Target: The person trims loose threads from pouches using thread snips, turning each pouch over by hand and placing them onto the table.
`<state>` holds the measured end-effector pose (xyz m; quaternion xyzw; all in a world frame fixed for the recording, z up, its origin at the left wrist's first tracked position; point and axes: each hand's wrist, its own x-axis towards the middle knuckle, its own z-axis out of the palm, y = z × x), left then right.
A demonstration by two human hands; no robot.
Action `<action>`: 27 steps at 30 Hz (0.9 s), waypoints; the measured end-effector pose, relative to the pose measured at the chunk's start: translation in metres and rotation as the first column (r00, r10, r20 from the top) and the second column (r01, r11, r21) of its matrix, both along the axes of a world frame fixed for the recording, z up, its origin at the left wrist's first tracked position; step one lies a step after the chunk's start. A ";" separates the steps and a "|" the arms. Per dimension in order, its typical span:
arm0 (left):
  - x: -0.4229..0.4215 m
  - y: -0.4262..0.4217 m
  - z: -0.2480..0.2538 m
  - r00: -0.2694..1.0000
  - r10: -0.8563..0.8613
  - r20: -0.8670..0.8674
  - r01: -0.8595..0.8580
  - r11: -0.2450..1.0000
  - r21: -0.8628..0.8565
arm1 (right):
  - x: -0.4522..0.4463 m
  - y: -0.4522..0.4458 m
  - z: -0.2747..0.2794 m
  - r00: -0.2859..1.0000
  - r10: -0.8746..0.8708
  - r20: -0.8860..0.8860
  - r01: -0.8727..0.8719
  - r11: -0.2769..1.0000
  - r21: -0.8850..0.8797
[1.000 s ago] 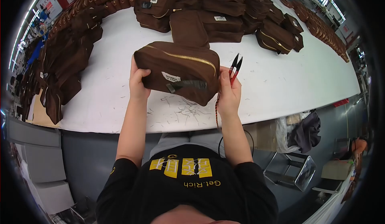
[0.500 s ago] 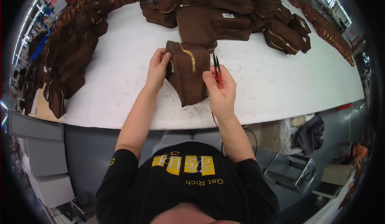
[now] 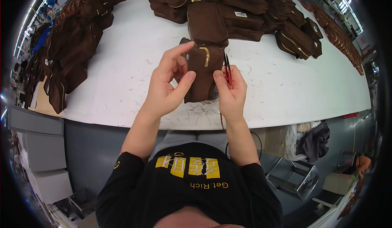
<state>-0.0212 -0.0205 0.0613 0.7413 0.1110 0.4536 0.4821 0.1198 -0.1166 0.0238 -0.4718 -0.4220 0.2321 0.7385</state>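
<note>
A brown fabric pouch (image 3: 200, 79) with a gold zipper is held up over the white table between both hands. My left hand (image 3: 169, 81) is at its left side, thumb against the front and index finger stretched along the upper edge; the other fingers curl at the side, partly hidden. My right hand (image 3: 232, 93) grips the pouch's right edge with the thumb in front. The same hand also holds red-handled thread snips (image 3: 229, 74), their dark blades pointing up and away from me. A thin cord hangs below this hand.
Brown pouches (image 3: 245, 21) are piled along the far side of the white table (image 3: 294, 89), some with white labels. More brown pieces (image 3: 73, 52) lie at the left. Thread scraps are scattered over the surface. A metal-framed stool (image 3: 292, 177) stands at the lower right.
The pouch has shifted slightly right and turned more upright. My left hand has moved from the upper left corner down along its side, with the fingers more spread. The right hand keeps the snips.
</note>
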 end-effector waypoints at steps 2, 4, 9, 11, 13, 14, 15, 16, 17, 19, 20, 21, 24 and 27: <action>-0.003 0.003 0.005 0.985 -0.158 -0.072 0.145 0.976 -0.161 | 0.001 -0.001 0.003 0.999 -0.046 0.012 0.046 0.999 0.004; -0.005 0.005 0.005 0.972 -0.220 -0.088 0.193 0.950 -0.244 | 0.001 -0.004 0.008 0.996 -0.075 0.055 0.075 0.997 -0.011; -0.001 0.002 -0.003 0.978 -0.206 0.035 0.205 0.915 -0.347 | 0.003 -0.020 0.003 0.928 -0.161 0.337 0.150 0.987 0.058; 0.001 0.002 -0.005 0.974 -0.216 0.065 0.225 0.912 -0.344 | 0.006 -0.023 0.004 0.797 -0.230 0.559 0.243 0.968 0.052; 0.001 0.002 -0.006 0.970 -0.227 0.083 0.242 0.904 -0.352 | 0.007 -0.021 0.007 0.722 -0.289 0.629 0.265 0.955 0.135; 0.001 0.002 -0.006 0.969 -0.231 0.083 0.245 0.900 -0.360 | 0.008 -0.021 0.007 0.715 -0.278 0.642 0.261 0.957 0.125; 0.000 0.002 -0.006 0.969 -0.234 0.082 0.248 0.896 -0.369 | 0.010 -0.022 0.008 0.708 -0.267 0.654 0.256 0.960 0.115; 0.000 0.002 -0.006 0.968 -0.236 0.081 0.249 0.894 -0.371 | 0.011 -0.023 0.008 0.702 -0.255 0.665 0.251 0.962 0.104; 0.001 0.002 -0.006 0.968 -0.239 0.080 0.251 0.893 -0.374 | 0.011 -0.023 0.009 0.705 -0.254 0.662 0.247 0.963 0.107; 0.001 0.002 -0.007 0.965 -0.247 0.089 0.263 0.889 -0.375 | 0.010 -0.022 0.011 0.711 -0.254 0.656 0.239 0.964 0.114; 0.002 0.002 -0.008 0.963 -0.252 0.099 0.270 0.886 -0.376 | 0.010 -0.021 0.012 0.705 -0.255 0.662 0.237 0.964 0.119; 0.002 0.002 -0.010 0.961 -0.256 0.109 0.278 0.883 -0.377 | 0.010 -0.021 0.012 0.699 -0.255 0.668 0.234 0.964 0.123; 0.002 0.003 -0.012 0.948 -0.278 0.153 0.317 0.862 -0.397 | 0.012 -0.022 0.015 0.679 -0.264 0.685 0.242 0.961 0.131; 0.001 0.003 -0.012 0.943 -0.289 0.165 0.332 0.856 -0.396 | 0.012 -0.024 0.014 0.688 -0.260 0.677 0.236 0.963 0.130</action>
